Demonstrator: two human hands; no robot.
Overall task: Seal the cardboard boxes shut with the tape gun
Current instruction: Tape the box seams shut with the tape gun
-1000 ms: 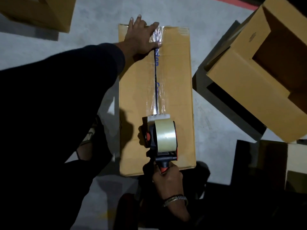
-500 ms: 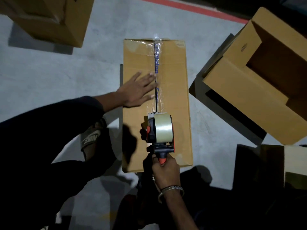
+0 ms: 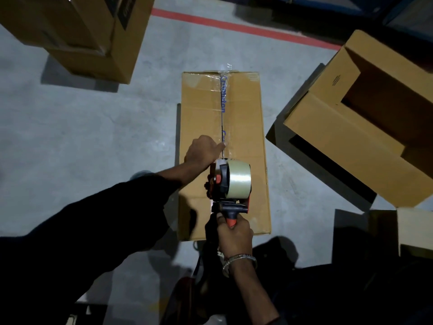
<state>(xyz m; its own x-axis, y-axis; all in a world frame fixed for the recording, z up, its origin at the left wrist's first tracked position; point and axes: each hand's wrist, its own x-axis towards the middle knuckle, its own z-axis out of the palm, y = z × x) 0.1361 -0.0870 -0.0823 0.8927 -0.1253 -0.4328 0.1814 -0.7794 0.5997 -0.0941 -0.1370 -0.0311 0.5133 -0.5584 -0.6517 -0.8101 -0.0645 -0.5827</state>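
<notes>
A long closed cardboard box (image 3: pixel 246 127) lies flat on the grey floor in the middle of the head view. Clear tape (image 3: pixel 225 99) runs along its centre seam from the far edge toward me. The red-and-black tape gun (image 3: pixel 230 184), with its roll of clear tape, sits on the seam about two thirds of the way down. My right hand (image 3: pixel 234 235) grips its handle at the box's near end. My left hand (image 3: pixel 202 151) presses down on the tape just beyond the gun, one fingertip on the seam.
An open cardboard box (image 3: pixel 351 137) with raised flaps stands close on the right. A taller closed box (image 3: pixel 93 38) stands at the far left. A red line (image 3: pixel 234 25) crosses the floor beyond. Another box (image 3: pixel 414 228) sits in shadow at the near right.
My left hand slid from the box's far end along the taped seam to just ahead of the tape gun. The gun stayed at about the same spot on the seam.
</notes>
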